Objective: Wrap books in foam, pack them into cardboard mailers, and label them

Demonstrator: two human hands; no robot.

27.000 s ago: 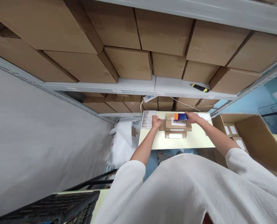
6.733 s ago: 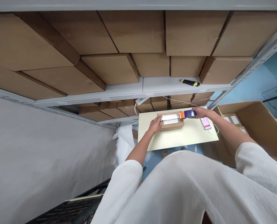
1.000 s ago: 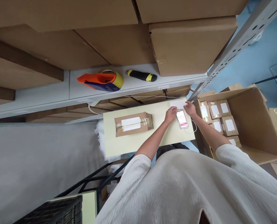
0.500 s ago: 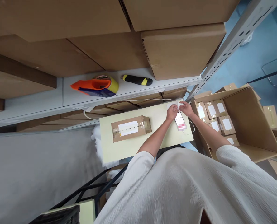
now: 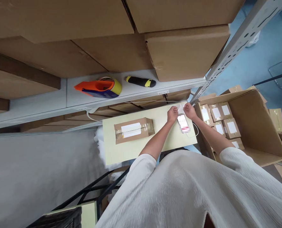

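Near the far right corner of the table, my left hand (image 5: 172,114) and my right hand (image 5: 189,111) are both closed, fingers pinched on opposite sides of a small white slip (image 5: 181,109), which looks like paper or a label. Just below the slip lies a phone (image 5: 182,121) with its screen lit, a white cable (image 5: 196,129) beside it. A taped cardboard box (image 5: 134,130) with a white label on top rests on the left half of the pale yellow table (image 5: 121,153).
A shelf (image 5: 136,90) above the table carries large cartons (image 5: 188,53), an orange tape dispenser (image 5: 96,88) and a black-yellow cutter (image 5: 141,81). An open carton (image 5: 250,120) holding several small labelled boxes stands right of the table, behind a metal post (image 5: 236,47).
My hands have moved apart, the left one shifting left. More of the white slip shows between them. The box and phone stay where they were.
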